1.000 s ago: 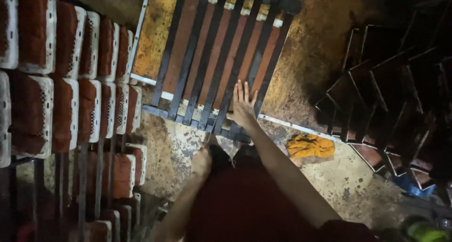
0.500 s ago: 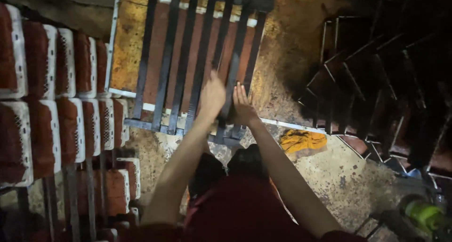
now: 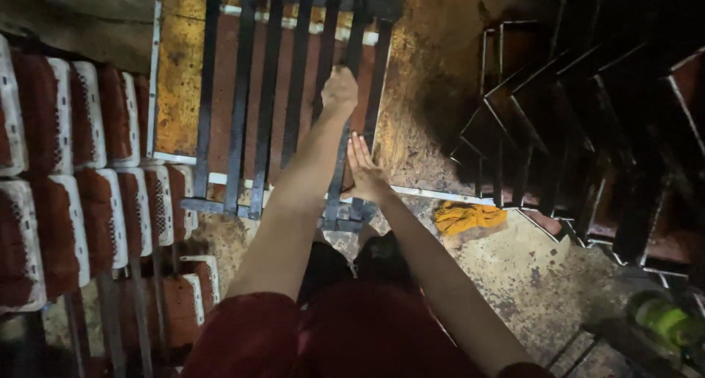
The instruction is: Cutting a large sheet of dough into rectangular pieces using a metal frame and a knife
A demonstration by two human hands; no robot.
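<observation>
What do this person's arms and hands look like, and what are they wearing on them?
Both arms are bare from the upper arm down, with short dark red sleeves ending near the shoulders. The left hand and right hand wear no gloves. No rings, watch or bracelet can be made out in the dim light.

Dark matt metal rack (image 3: 242, 121), rough stained floor (image 3: 529, 275)

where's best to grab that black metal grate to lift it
Probably the near end rail of the grate, from the person's side, one hand toward each corner. It lies flat on the slab with long parallel bars and open slots, so fingers can hook under. The left hand rests on a bar mid-grate; the right hand lies flat near that end.
</observation>
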